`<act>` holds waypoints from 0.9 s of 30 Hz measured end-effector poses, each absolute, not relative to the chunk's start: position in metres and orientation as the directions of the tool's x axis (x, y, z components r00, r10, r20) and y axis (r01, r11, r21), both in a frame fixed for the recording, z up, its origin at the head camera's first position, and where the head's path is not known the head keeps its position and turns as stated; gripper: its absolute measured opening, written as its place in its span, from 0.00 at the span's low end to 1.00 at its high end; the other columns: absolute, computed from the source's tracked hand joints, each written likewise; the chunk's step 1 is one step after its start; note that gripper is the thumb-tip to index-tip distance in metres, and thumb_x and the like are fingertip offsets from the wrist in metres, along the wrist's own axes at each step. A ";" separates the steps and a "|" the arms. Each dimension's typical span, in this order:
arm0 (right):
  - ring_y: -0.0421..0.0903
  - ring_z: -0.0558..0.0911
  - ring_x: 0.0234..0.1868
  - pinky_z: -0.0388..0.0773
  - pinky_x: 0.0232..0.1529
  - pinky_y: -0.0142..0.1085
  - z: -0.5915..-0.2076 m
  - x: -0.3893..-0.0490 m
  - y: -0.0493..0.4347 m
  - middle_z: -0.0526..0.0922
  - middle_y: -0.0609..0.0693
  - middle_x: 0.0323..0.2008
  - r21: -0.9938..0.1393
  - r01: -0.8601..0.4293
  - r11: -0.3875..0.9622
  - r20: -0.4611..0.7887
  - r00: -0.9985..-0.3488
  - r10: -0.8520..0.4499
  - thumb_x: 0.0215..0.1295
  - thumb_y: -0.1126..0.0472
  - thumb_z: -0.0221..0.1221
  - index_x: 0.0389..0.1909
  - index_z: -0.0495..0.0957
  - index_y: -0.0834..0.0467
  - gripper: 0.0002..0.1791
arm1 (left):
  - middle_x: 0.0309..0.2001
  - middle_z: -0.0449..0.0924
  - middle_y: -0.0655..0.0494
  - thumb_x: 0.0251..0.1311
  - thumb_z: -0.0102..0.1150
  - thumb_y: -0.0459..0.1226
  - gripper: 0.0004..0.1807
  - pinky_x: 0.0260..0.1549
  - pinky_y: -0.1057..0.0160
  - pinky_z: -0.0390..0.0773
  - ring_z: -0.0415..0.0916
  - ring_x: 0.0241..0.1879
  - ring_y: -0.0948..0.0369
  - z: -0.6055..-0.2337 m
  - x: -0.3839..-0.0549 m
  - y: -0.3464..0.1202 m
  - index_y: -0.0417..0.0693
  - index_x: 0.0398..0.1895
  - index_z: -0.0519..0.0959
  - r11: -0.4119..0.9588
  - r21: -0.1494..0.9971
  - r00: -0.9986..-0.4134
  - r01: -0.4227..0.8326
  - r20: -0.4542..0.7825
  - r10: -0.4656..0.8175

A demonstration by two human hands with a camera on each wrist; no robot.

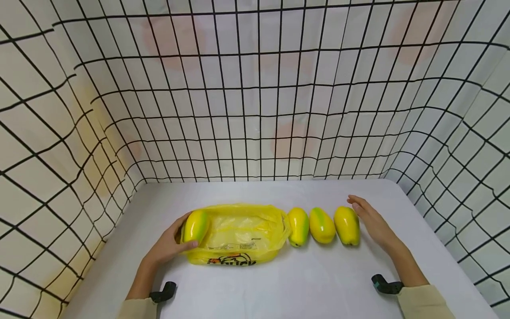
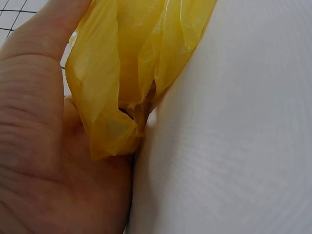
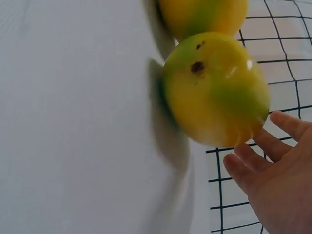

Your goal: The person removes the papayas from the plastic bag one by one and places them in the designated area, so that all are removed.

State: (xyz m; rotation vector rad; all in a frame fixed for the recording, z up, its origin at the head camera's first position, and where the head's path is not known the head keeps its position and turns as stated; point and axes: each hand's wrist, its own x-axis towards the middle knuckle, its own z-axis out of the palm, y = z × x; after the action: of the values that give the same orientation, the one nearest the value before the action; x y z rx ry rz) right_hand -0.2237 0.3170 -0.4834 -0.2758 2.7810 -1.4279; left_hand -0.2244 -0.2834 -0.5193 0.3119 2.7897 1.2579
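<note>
A yellow plastic bag (image 1: pixel 239 230) with black and red print lies spread on the table, its near side lettered. At its left end sits a yellow-green mango (image 1: pixel 196 226). My left hand (image 1: pixel 171 241) curls round that end, gripping the bag with the thumb against the mango's lower side. In the left wrist view, bunched yellow film (image 2: pixel 107 97) lies between thumb and palm; the mango is hidden there. To the right, my right hand (image 1: pixel 374 223) has its fingers extended beside the rightmost mango (image 1: pixel 347 226). The right wrist view shows its fingertips close by this mango (image 3: pixel 217 90).
Two more mangoes, one (image 1: pixel 298 226) at the bag's right edge and another (image 1: pixel 322 225), stand in a row with the rightmost one. A white table (image 1: pixel 311 283) lies beneath everything. Black grid netting (image 1: pixel 259 102) over pale cloth closes off the back and both sides.
</note>
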 end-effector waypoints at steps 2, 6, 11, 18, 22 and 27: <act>0.64 0.53 0.74 0.52 0.67 0.68 -0.480 -0.223 0.314 0.57 0.59 0.74 -0.806 -0.170 0.568 0.098 -0.983 -0.156 0.77 0.41 0.34 0.77 0.49 0.50 0.33 | 0.74 0.57 0.50 0.49 0.69 0.56 0.53 0.66 0.33 0.58 0.58 0.70 0.47 -0.520 -0.224 -0.284 0.62 0.76 0.51 0.640 0.752 -0.977 0.157 0.026 0.209; 0.62 0.59 0.72 0.55 0.67 0.66 -0.472 -0.222 0.305 0.60 0.55 0.73 -0.792 -0.206 0.575 0.145 -0.978 -0.151 0.77 0.42 0.35 0.76 0.52 0.48 0.31 | 0.74 0.56 0.50 0.49 0.69 0.56 0.53 0.67 0.34 0.58 0.58 0.70 0.46 -0.521 -0.222 -0.284 0.63 0.76 0.50 0.637 0.756 -0.979 0.152 0.025 0.204; 0.61 0.63 0.70 0.58 0.66 0.65 -0.462 -0.221 0.290 0.63 0.54 0.72 -0.782 -0.228 0.580 0.168 -0.973 -0.157 0.77 0.42 0.37 0.75 0.54 0.47 0.29 | 0.75 0.55 0.49 0.49 0.69 0.56 0.54 0.67 0.34 0.56 0.56 0.71 0.46 -0.522 -0.221 -0.287 0.62 0.77 0.50 0.641 0.749 -0.978 0.165 0.042 0.204; 0.57 0.66 0.70 0.64 0.66 0.59 -0.459 -0.218 0.263 0.66 0.52 0.70 -0.786 -0.286 0.548 0.204 -0.957 -0.207 0.77 0.46 0.42 0.74 0.57 0.47 0.28 | 0.75 0.55 0.49 0.48 0.70 0.56 0.55 0.67 0.34 0.56 0.57 0.71 0.46 -0.520 -0.220 -0.286 0.60 0.77 0.50 0.648 0.744 -0.977 0.165 0.036 0.208; 0.55 0.66 0.69 0.64 0.67 0.58 -0.456 -0.224 0.245 0.67 0.51 0.69 -0.803 -0.304 0.512 0.221 -0.951 -0.218 0.76 0.46 0.44 0.72 0.58 0.47 0.27 | 0.74 0.56 0.49 0.48 0.70 0.55 0.55 0.67 0.34 0.56 0.57 0.71 0.46 -0.519 -0.221 -0.285 0.60 0.77 0.50 0.645 0.744 -0.976 0.172 0.041 0.212; 0.52 0.69 0.68 0.66 0.66 0.56 -0.450 -0.227 0.221 0.70 0.50 0.67 -0.828 -0.314 0.465 0.229 -0.946 -0.231 0.76 0.45 0.44 0.71 0.60 0.46 0.27 | 0.75 0.55 0.49 0.48 0.71 0.55 0.55 0.67 0.34 0.56 0.57 0.71 0.46 -0.518 -0.221 -0.284 0.61 0.77 0.50 0.632 0.753 -0.973 0.181 0.046 0.224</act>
State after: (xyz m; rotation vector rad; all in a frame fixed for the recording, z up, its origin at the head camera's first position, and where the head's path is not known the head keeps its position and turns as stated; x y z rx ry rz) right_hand -0.2275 0.2211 -0.4504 -0.5138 2.7599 -1.5891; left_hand -0.2214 -0.2838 -0.5180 0.3468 2.7905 1.2793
